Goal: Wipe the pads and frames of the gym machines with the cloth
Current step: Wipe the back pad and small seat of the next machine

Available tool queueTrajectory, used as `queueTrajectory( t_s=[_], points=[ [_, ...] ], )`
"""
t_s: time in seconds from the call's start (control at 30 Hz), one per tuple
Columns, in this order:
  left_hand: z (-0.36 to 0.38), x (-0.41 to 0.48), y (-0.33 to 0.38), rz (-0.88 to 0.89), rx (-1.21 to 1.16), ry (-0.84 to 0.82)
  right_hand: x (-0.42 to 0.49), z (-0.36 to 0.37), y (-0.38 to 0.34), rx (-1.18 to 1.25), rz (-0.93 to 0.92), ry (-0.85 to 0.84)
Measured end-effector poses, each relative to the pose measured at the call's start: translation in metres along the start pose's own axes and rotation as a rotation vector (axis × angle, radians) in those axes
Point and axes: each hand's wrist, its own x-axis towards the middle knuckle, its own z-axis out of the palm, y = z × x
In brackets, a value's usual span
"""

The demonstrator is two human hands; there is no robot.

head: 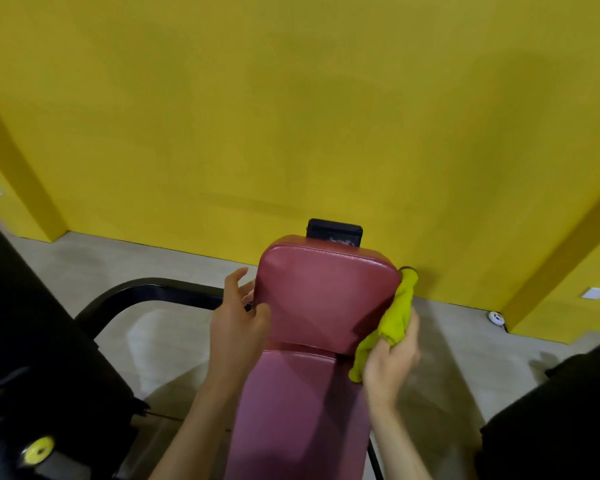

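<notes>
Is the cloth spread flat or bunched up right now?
Bunched. The green cloth is crumpled in the right hand, against the right edge of the upper red pad.

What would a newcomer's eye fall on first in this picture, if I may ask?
The dark red pad at centre stands out against the yellow wall behind it. The right hand holds a yellow-green cloth to the pad's right edge, while the left hand touches its left edge.
</notes>
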Motion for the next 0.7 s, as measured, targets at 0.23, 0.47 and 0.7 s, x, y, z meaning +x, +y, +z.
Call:
queueTrajectory(
  t_s=[0.23,0.47,0.7],
  points=[
    [0.002,-0.006,-0.003,0.035,0.016,0.014,0.062,0.029,-0.07,0.094,-0.092,-0.043],
    [0.004,-0.009,-0.005,0.018,0.007,0.037,0.034,0.026,-0.016,0.033,-0.018,0.022],
    [0.009,-0.016,-0.01,-0.005,-0.031,0.047,-0.029,0.02,-0.014,0.418,0.26,0.204]
  ],
)
